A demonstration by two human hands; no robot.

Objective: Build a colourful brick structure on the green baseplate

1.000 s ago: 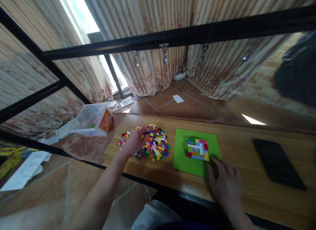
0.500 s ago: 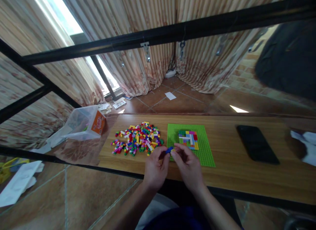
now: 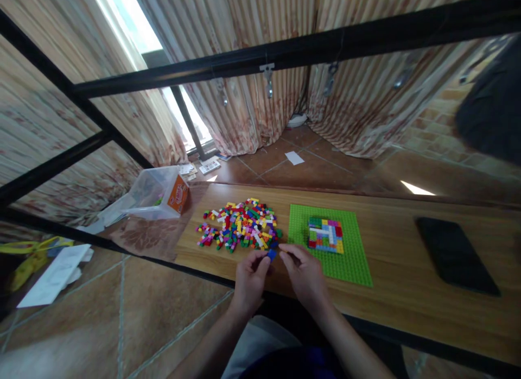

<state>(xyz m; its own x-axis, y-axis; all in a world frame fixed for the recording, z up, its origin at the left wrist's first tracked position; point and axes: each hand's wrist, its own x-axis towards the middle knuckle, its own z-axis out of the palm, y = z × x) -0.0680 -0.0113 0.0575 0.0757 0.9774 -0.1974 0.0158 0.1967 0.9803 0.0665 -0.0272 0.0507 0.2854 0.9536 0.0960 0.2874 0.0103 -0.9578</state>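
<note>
left the brick pile (image 3: 240, 229) a second earlier and came to the near edge of the tabletop (image 3: 407, 292). held a blue brick (image 3: 271, 254) pinched in the fingers of the left hand (image 3: 250, 276), just left of the green baseplate (image 3: 350, 265). could not tell whether the curled fingers of the right hand (image 3: 305, 273) gripped it too.

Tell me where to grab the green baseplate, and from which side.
Pinch the baseplate by its right edge, probably from the right: it lies flat and thin, the brick pile crowds its left edge, the built block sits toward its far side, and the left hand, pinching a blue brick, is by its near-left corner.
</note>
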